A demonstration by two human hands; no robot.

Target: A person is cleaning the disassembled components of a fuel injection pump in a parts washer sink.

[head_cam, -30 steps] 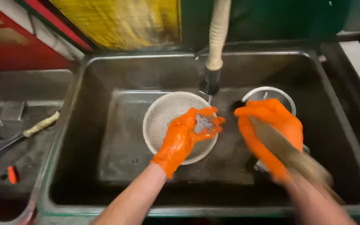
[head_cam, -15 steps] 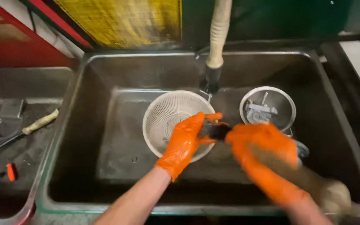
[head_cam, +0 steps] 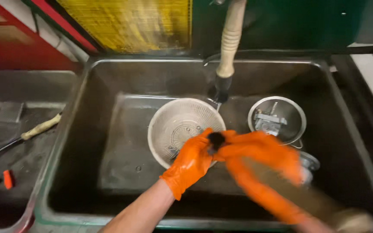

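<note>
Both my hands wear orange gloves and meet over a dark metal wash sink (head_cam: pixel 67 125). My left hand (head_cam: pixel 190 164) pinches a small dark part (head_cam: pixel 216 139) at its fingertips, above the near edge of a round wire-mesh strainer (head_cam: pixel 173 123). My right hand (head_cam: pixel 262 153) is blurred and pressed against that part. It grips a brush whose tan handle (head_cam: pixel 320 203) runs back toward the lower right; the bristle end is hidden between the hands.
A pale hose with a dark nozzle (head_cam: pixel 229 51) hangs over the sink's back. A second strainer (head_cam: pixel 296 108) at the right holds a metal part, with a round metal piece (head_cam: pixel 311 163) below it. On the left shelf lie a long tool (head_cam: pixel 39 126) and a small orange item (head_cam: pixel 7 179).
My right hand has swung left from over the right strainer to meet my left hand. The left hand has dropped toward the strainer's near edge with the dark part in its fingertips.
</note>
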